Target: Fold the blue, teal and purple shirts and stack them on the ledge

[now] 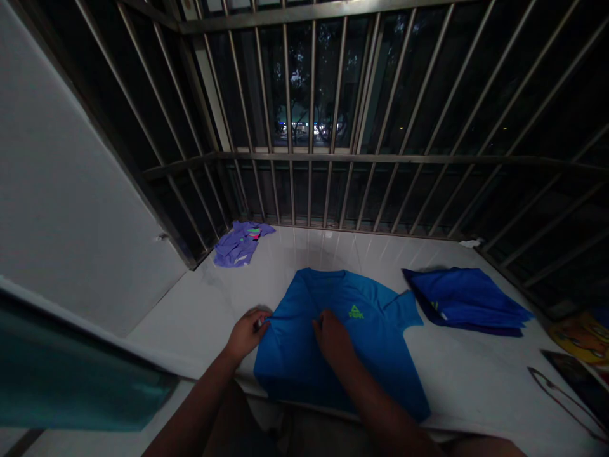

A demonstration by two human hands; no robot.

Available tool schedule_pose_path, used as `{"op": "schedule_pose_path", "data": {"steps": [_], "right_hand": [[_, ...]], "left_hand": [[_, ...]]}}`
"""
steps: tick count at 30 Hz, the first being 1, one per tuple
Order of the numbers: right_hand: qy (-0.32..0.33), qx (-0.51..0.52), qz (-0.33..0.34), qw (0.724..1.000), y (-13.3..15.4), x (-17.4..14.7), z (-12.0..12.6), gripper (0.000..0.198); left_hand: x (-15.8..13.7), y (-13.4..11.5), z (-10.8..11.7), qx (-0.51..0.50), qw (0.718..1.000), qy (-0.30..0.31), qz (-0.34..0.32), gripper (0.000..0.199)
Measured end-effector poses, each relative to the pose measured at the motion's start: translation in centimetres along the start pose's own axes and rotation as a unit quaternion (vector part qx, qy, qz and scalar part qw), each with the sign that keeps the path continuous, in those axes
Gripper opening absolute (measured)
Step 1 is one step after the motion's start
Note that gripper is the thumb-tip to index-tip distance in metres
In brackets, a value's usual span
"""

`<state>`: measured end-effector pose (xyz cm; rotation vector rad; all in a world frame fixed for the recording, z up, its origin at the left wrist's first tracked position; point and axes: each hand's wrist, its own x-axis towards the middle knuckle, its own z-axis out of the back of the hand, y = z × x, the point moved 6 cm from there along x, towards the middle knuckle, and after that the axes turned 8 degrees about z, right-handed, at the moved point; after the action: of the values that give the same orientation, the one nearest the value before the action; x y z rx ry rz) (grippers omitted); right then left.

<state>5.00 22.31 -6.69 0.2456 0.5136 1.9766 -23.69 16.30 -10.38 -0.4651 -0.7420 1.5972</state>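
A blue T-shirt (375, 343) with a small green logo on its chest lies spread on the white ledge, collar away from me and hem hanging at the front edge. At the shirt's left side, my left hand (248, 331) pinches the fabric near the sleeve. My right hand (333, 336) rests on the middle of the chest, left of the logo, its fingers closed on the cloth. The shirt's left sleeve is not seen spread out, while the right one lies flat.
To the right sits a stack of folded dark blue clothes (469, 298). A crumpled purple garment (240, 244) lies at the back left of the white ledge (190, 317). Metal window bars (333, 155) rise behind. A looped cord (561, 393) and a yellow printed item (578, 336) are at far right.
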Motion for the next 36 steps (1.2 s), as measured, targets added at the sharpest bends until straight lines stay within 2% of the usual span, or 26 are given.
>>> {"op": "schedule_pose_path", "data": {"steps": [3, 7, 11, 13, 15, 18, 21, 24, 26, 28, 31, 34, 36], "right_hand": [[-0.001, 0.029, -0.016, 0.999, -0.3, -0.3, -0.3, 0.031], [-0.01, 0.067, 0.013, 0.998, 0.5, -0.4, 0.5, 0.025], [-0.04, 0.103, 0.046, 0.993, 0.9, -2.3, 1.6, 0.024], [-0.025, 0.081, 0.056, 0.995, 0.7, -3.6, 1.2, 0.024], [0.018, 0.027, 0.056, 0.998, 0.4, -4.7, 0.2, 0.026], [0.077, -0.065, 0.052, 0.994, 0.1, -4.8, -0.7, 0.031], [0.067, -0.112, 0.037, 0.991, 0.4, -2.2, 0.6, 0.03], [0.036, -0.129, 0.024, 0.991, 1.3, 2.9, 2.5, 0.03], [0.018, -0.132, 0.024, 0.991, 2.3, 6.8, 3.3, 0.04], [0.005, -0.137, 0.028, 0.99, 3.2, 10.5, 3.5, 0.049], [0.011, -0.145, 0.036, 0.989, 3.9, 15.0, 3.2, 0.045], [0.032, -0.155, 0.033, 0.987, 3.4, 17.9, 3.3, 0.038], [0.033, -0.163, 0.034, 0.986, 3.3, 18.7, 3.6, 0.038]], "left_hand": [[0.0, -0.1, 0.1, -0.005, 1.0, -0.004, 0.005, 0.025], [-0.1, -0.4, 0.2, -0.012, 1.0, 0.001, -0.004, 0.025], [-0.2, -0.4, 0.2, -0.025, 1.0, -0.001, -0.005, 0.025], [-0.2, -0.2, 0.1, -0.033, 0.999, 0.005, -0.005, 0.027], [-0.2, -0.1, -0.1, -0.041, 0.999, 0.015, -0.008, 0.028], [-0.3, 0.0, -0.2, -0.053, 0.998, 0.022, -0.012, 0.029], [-0.3, -0.2, -0.2, -0.056, 0.998, 0.023, -0.016, 0.032], [-0.3, -0.4, -0.2, -0.06, 0.998, 0.027, -0.016, 0.034], [-0.4, -0.5, -0.2, -0.062, 0.998, 0.026, -0.018, 0.035], [-0.4, -0.6, -0.1, -0.065, 0.997, 0.022, -0.023, 0.035], [-0.5, -0.8, 0.1, -0.066, 0.997, 0.021, -0.031, 0.032], [-0.4, -1.0, 0.1, -0.053, 0.998, 0.023, -0.027, 0.027], [-0.4, -1.1, 0.2, -0.046, 0.999, 0.018, -0.019, 0.027]]}}
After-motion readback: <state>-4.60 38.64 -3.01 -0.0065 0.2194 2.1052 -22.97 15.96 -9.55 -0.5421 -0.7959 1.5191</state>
